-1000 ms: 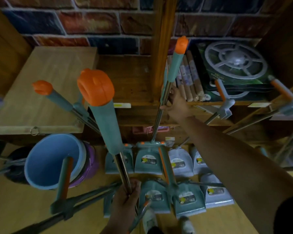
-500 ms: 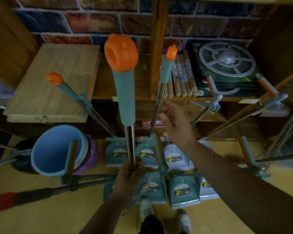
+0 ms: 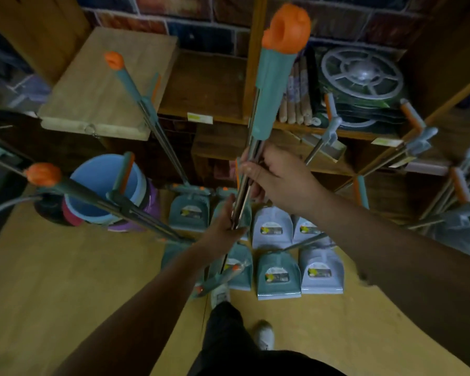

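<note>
The wooden shelving (image 3: 209, 85) fills the space beyond the fingers, and the yellow floor (image 3: 65, 280) spreads below them. Both bare forearms stretch forward and meet at the centre, the right one coming in from the lower right and the left one rising from the bottom edge.

Far to the left of the fingers a wooden cutting board (image 3: 106, 85) lies on a shelf, with a blue bucket (image 3: 101, 183) lower down and nearer. Teal dustpans (image 3: 278, 278) and grey dustpans (image 3: 272, 226) lie on the floor directly under the hands.

The long handle (image 3: 269, 99) stands nearly upright between both hands, tilted slightly right at the top. Its chrome shaft passes through the fingers, its teal sleeve starts just above them, and its orange cap (image 3: 286, 25) is well above.

The right hand (image 3: 277, 177) has its fingers curled round the shaft right under the sleeve. The left hand (image 3: 223, 223) grips the same shaft just below, thumb lying up along the metal.
</note>
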Demonstrator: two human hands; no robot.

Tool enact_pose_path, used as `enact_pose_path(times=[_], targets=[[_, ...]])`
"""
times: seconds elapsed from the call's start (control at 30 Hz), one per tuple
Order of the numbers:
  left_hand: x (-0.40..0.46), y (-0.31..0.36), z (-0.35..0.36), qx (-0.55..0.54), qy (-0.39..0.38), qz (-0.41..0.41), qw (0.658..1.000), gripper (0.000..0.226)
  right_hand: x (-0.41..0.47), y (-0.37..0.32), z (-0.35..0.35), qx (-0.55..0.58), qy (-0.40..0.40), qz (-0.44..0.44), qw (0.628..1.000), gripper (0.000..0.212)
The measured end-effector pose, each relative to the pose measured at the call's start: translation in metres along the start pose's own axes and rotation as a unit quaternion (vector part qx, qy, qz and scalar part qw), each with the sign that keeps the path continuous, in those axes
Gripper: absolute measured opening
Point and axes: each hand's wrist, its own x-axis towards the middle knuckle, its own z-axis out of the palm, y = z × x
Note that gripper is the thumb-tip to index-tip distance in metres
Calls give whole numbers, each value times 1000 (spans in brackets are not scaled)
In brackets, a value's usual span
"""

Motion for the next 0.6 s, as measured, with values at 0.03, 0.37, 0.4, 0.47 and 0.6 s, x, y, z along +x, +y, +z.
enact_pose_path(times=[0.03, 0.37, 0.4, 0.47, 0.6], targets=[[4, 2, 3, 1, -6, -29, 1000, 101, -4, 6, 1, -13, 6, 1, 1000, 10], [25, 13, 0, 159, -1, -36, 987, 56, -17, 26, 17, -99, -10, -20, 995, 14], [25, 14, -1, 160, -1, -32, 987, 54, -20, 26, 18, -110, -10, -28, 994, 10], [24, 14, -4, 153, -8, -22, 988, 58, -26, 24, 17, -128, 1, -51, 990, 9], [25, 0, -7, 130, -24, 2, 991, 78, -34, 24, 10, -122, 20, -74, 990, 10]])
